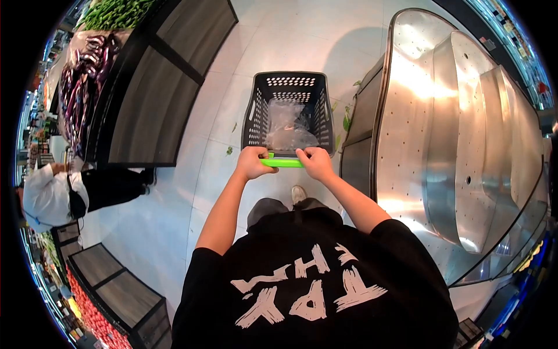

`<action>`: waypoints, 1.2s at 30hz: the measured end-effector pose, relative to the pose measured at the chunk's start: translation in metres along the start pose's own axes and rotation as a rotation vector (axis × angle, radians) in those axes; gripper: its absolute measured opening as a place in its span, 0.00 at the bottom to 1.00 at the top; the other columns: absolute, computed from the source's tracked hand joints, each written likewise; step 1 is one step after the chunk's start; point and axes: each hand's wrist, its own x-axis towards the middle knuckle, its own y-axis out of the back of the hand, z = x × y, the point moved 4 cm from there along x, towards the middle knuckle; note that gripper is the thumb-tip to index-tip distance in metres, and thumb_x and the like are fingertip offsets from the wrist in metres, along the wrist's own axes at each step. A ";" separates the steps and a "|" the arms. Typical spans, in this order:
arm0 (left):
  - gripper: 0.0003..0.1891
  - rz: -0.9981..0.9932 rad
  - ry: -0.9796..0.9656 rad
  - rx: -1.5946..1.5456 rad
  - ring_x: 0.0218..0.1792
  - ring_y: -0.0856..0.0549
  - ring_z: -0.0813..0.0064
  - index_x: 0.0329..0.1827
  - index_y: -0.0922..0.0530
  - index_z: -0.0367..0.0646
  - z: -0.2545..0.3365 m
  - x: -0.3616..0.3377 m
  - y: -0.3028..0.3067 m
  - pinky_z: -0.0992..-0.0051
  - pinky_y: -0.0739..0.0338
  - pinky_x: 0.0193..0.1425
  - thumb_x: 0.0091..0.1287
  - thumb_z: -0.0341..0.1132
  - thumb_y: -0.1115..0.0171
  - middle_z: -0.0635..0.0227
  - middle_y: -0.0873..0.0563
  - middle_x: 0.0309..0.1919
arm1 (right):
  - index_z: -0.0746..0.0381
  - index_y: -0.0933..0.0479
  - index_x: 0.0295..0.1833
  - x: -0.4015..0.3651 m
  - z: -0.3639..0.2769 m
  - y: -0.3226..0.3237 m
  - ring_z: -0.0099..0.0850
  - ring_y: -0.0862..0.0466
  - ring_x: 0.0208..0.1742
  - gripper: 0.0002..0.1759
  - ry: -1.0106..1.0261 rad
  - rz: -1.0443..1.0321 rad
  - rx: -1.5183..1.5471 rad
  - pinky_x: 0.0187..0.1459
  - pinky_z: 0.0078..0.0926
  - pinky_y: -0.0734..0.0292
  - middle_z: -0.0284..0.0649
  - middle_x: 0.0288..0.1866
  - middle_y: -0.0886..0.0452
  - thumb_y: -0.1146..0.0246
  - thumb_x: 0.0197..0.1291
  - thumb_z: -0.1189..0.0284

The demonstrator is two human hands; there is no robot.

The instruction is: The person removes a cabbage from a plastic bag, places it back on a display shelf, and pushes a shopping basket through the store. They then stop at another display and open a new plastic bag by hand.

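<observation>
A black perforated shopping basket (250, 125) is in front of me at the middle of the view. Its bright green handle (285, 163) runs along the near side. The fingers of my left hand (253, 163) are closed around the left end of this handle. At the other end, my right hand (317, 163) grips it close to the basket's near rim. Inside the basket lie crumpled clear plastic bags (286, 125), with something brownish showing through near the bottom.
Left stands a dark produce stand (154, 110) with eggplants (87, 75) and green vegetables (116, 13). A person (58, 195) in a white top is beside it. A stepped metal display (447, 134) lines the right. Leaf scraps (347, 119) lie on the floor.
</observation>
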 end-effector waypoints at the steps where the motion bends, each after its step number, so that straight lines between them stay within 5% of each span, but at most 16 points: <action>1: 0.23 0.001 -0.006 -0.013 0.20 0.23 0.67 0.20 0.24 0.41 0.000 0.017 0.005 0.70 0.27 0.28 0.32 0.46 0.19 0.64 0.20 0.17 | 0.69 0.25 0.23 0.015 -0.002 0.005 0.33 0.33 0.17 0.27 0.018 0.028 0.018 0.24 0.38 0.37 0.46 0.14 0.32 0.38 0.63 0.55; 10: 0.21 0.000 -0.098 0.017 0.22 0.19 0.60 0.19 0.21 0.42 -0.009 0.198 0.039 0.67 0.25 0.29 0.31 0.46 0.21 0.61 0.19 0.18 | 0.69 0.26 0.23 0.179 0.011 0.039 0.31 0.34 0.18 0.27 0.007 0.140 0.026 0.24 0.37 0.37 0.45 0.15 0.33 0.39 0.64 0.55; 13: 0.22 -0.031 -0.125 0.069 0.24 0.17 0.58 0.20 0.19 0.43 -0.003 0.261 0.046 0.65 0.23 0.31 0.30 0.50 0.21 0.60 0.18 0.19 | 0.68 0.25 0.22 0.229 0.024 0.056 0.45 0.26 0.19 0.27 -0.039 0.173 0.004 0.26 0.41 0.32 0.51 0.17 0.28 0.39 0.63 0.55; 21: 0.25 -0.124 -0.205 0.187 0.22 0.18 0.63 0.21 0.21 0.43 0.029 0.410 0.050 0.68 0.24 0.31 0.31 0.51 0.17 0.64 0.17 0.19 | 0.67 0.24 0.27 0.337 0.044 0.110 0.55 0.21 0.28 0.23 -0.013 0.284 0.031 0.31 0.47 0.29 0.56 0.25 0.23 0.44 0.68 0.58; 26: 0.24 -0.183 -0.232 0.246 0.28 0.15 0.57 0.21 0.19 0.45 0.053 0.488 0.050 0.63 0.20 0.37 0.32 0.54 0.20 0.61 0.15 0.22 | 0.60 0.25 0.31 0.395 0.027 0.140 0.55 0.19 0.26 0.20 0.150 0.319 -0.330 0.29 0.54 0.25 0.51 0.22 0.20 0.45 0.70 0.56; 31: 0.24 -0.217 -0.221 0.234 0.27 0.15 0.58 0.21 0.19 0.45 0.065 0.573 0.057 0.64 0.21 0.34 0.30 0.53 0.19 0.61 0.16 0.21 | 0.63 0.17 0.27 0.467 0.021 0.177 0.51 0.16 0.31 0.40 -0.001 0.070 -0.357 0.37 0.46 0.22 0.53 0.25 0.18 0.46 0.58 0.33; 36: 0.24 -0.215 -0.245 0.191 0.24 0.17 0.63 0.22 0.20 0.44 0.079 0.662 0.062 0.67 0.23 0.32 0.31 0.50 0.18 0.62 0.17 0.21 | 0.62 0.15 0.31 0.545 0.026 0.222 0.50 0.14 0.35 0.43 0.004 -0.052 -0.404 0.39 0.45 0.20 0.50 0.30 0.15 0.41 0.47 0.28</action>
